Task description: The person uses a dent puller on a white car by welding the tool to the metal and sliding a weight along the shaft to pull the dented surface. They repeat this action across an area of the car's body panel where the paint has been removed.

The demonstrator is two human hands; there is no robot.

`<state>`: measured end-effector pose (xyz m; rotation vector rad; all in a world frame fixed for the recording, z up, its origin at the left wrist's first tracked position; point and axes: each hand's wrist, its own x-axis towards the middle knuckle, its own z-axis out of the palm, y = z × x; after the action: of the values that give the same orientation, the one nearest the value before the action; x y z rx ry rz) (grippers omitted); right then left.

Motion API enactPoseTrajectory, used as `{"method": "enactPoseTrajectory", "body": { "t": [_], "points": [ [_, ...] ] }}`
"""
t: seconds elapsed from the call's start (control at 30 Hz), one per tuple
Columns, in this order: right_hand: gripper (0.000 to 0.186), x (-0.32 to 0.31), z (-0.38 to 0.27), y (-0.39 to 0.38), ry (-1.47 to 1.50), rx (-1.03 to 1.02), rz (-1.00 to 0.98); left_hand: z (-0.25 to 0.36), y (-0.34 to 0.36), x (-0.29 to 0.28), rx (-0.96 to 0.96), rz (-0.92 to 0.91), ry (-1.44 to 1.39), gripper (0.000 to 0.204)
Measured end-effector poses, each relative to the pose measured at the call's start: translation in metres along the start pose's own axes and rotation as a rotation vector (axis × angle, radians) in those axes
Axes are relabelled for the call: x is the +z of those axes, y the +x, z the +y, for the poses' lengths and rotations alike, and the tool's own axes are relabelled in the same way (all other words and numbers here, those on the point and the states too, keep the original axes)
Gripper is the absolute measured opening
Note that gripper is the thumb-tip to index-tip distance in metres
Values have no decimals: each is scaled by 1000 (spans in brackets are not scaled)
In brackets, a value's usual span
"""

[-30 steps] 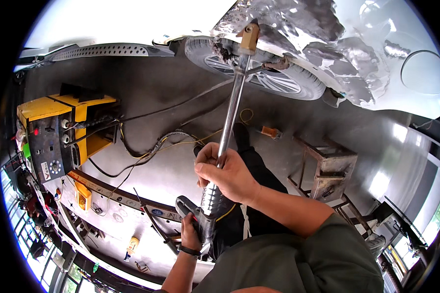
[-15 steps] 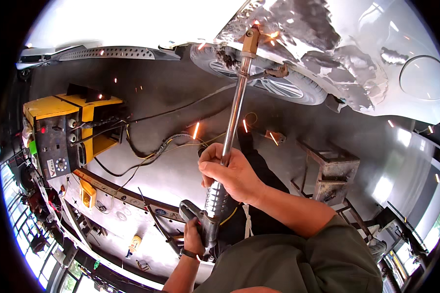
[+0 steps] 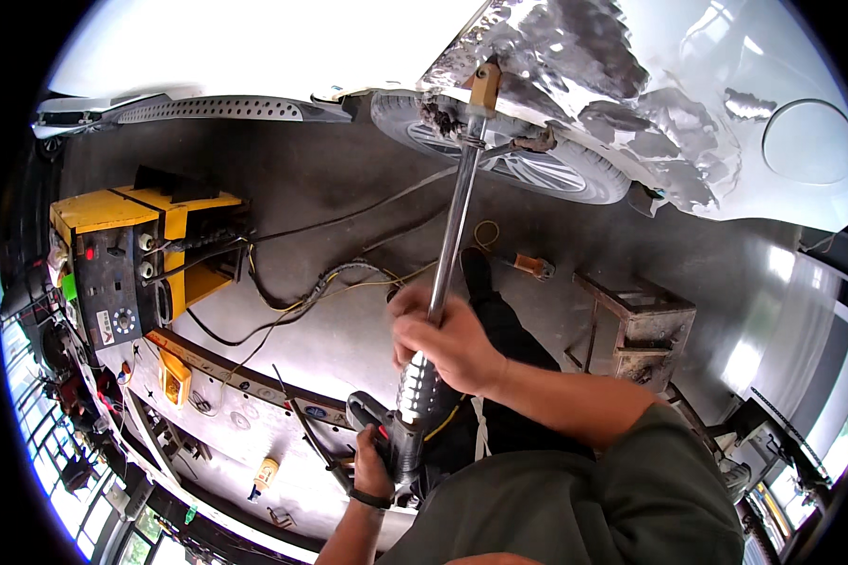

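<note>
A long dent puller with a chrome rod [image 3: 458,212] runs from near my body up to a white car's side panel [image 3: 674,137], which has bare, ground metal patches. Its brass-coloured head ends in a dark tip at the panel; whether it touches is hard to tell. My right hand [image 3: 452,347], slightly blurred, wraps round the rod just above the ribbed metal sleeve. At the tool's lower end, my left hand [image 3: 371,467] is closed round the black pistol handle, its fingers partly hidden. A dark band circles the left wrist.
To the left stands a yellow and black welding machine [image 3: 113,254], its cables [image 3: 325,278] trailing across the floor. A wheel [image 3: 537,165] sits under the panel. A worn metal stand [image 3: 650,330] is at the right, and an orange grinder-like tool [image 3: 533,266] lies nearer the middle.
Bright sparks around the tool's tip and in the air are gone. My right hand is now blurred and slightly shifted on the rod. The left hand keeps its hold.
</note>
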<state>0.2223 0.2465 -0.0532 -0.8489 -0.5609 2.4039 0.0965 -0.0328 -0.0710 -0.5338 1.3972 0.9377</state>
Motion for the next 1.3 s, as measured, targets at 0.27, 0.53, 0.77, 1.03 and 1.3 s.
{"method": "enactPoseTrajectory", "body": {
  "t": [0.27, 0.53, 0.77, 1.03, 1.3],
  "points": [
    [34, -1, -45, 25, -41, 72, 8, -1, 9, -18, -25, 44, -1, 55],
    [19, 7, -10, 13, 39, -102, 106, 21, 1, -2, -48, 49, -10, 48],
    [31, -2, 5, 17, -55, -14, -11, 19, 12, -15, 176, 206, -73, 44],
    [41, 6, -33, 32, -113, -62, 20, 62, 28, -19, 538, 435, 167, 39],
    [29, -6, -24, -1, -302, 3, 105, 53, 39, -13, -296, -5, 285, 39]
  ]
}}
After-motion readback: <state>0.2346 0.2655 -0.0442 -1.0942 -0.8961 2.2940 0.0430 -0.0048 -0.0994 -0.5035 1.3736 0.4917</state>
